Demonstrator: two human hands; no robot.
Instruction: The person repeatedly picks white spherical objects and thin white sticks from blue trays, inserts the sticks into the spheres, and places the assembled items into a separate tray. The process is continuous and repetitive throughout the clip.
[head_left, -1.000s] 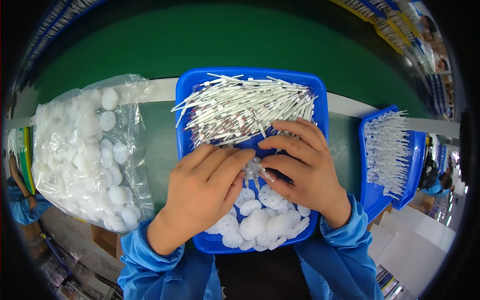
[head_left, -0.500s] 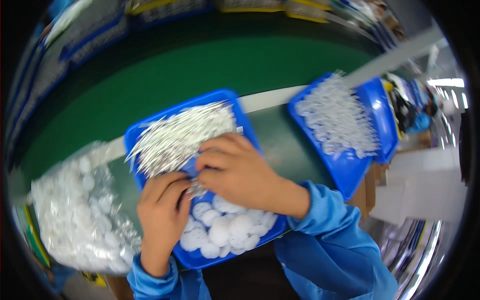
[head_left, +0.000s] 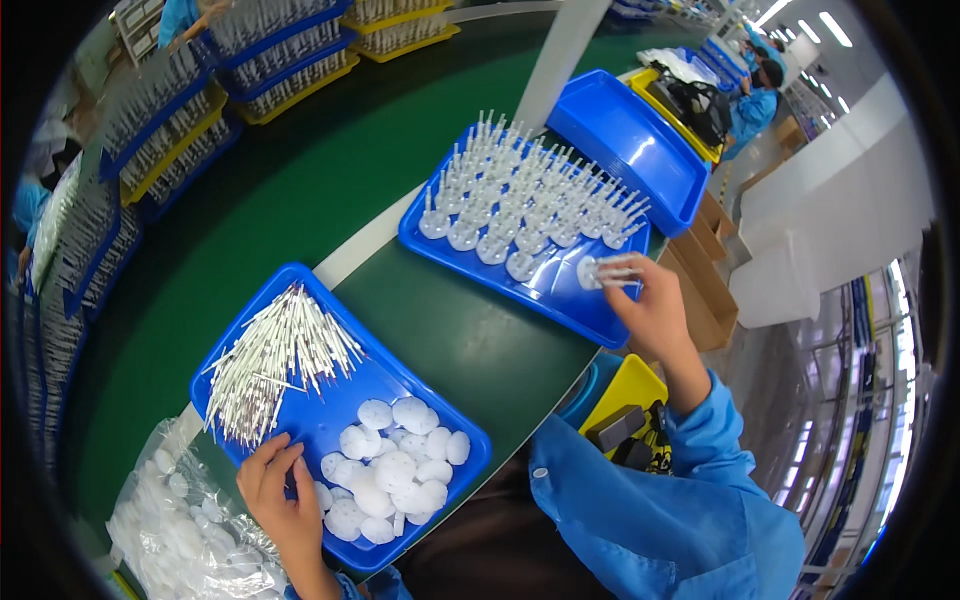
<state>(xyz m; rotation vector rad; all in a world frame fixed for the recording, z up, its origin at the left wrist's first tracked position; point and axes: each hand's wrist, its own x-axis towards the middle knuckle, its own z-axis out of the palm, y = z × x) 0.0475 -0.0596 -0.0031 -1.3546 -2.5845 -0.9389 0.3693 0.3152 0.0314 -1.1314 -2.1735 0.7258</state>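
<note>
My right hand [head_left: 652, 310] pinches a white disc piece with thin rods [head_left: 590, 272] low over the right end of a blue tray [head_left: 545, 290]. Rows of similar pieces [head_left: 535, 190], clear-white discs with upright rods, fill most of that tray. At the near left, my left hand [head_left: 284, 498] is open with fingers spread, at the edge of a second blue tray [head_left: 395, 375]. It appears to hold nothing. Beside its fingertips lie a pile of thin white sticks [head_left: 275, 360] and a heap of white round discs [head_left: 395, 480].
A clear bag of white discs [head_left: 180, 525] lies left of the near tray. Behind the right tray is another blue tray [head_left: 635, 140], next to a pale post [head_left: 562, 60]. Stacked filled trays [head_left: 285, 60] line the green belt's far side. Co-workers appear at the back.
My right hand has left the near tray and reached to the right-hand tray with the disc piece. My left hand has opened and stayed by the near tray. The view has turned right.
</note>
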